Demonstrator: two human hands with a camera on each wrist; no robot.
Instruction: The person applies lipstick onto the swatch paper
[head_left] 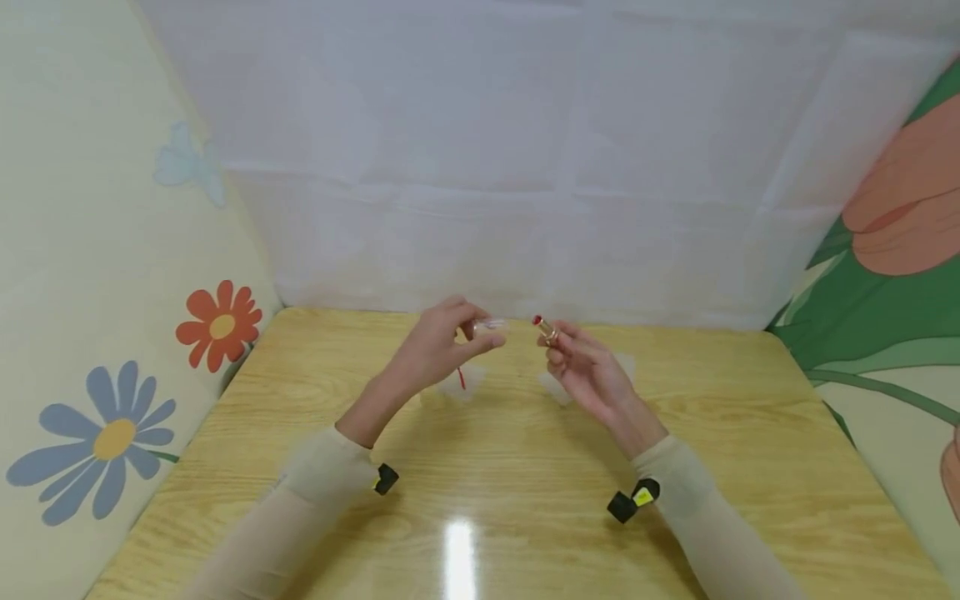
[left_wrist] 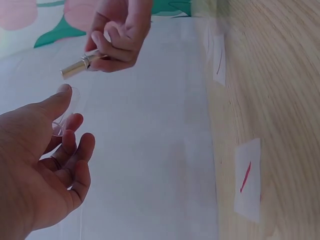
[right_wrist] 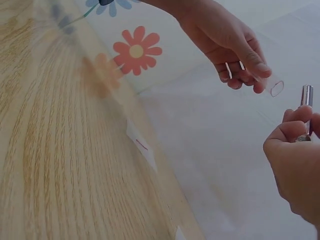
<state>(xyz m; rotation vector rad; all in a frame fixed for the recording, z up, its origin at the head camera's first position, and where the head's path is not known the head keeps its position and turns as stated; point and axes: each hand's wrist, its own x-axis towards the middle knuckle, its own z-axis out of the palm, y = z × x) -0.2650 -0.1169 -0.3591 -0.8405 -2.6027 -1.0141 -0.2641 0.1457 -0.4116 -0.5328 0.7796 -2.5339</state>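
Observation:
My left hand [head_left: 431,346] pinches a clear see-through cap [head_left: 492,324] between thumb and fingers, above the far part of the table. The cap's round open end [right_wrist: 277,89] faces the lipstick in the right wrist view. Across a small gap, my right hand [head_left: 596,377] grips an uncapped lipstick [head_left: 545,330] with a shiny gold tube and a red tip. That tube [left_wrist: 74,69] points toward the cap in the left wrist view, and the two do not touch. Curled fingers hide the lipstick's lower end.
On the wooden table [head_left: 487,467] beneath the hands lie a white paper piece [head_left: 453,387] with a red stroke and another pale piece [head_left: 553,388] to the right. A white cloth [head_left: 480,167] hangs behind. Flower-printed panels [head_left: 112,250] stand at both sides.

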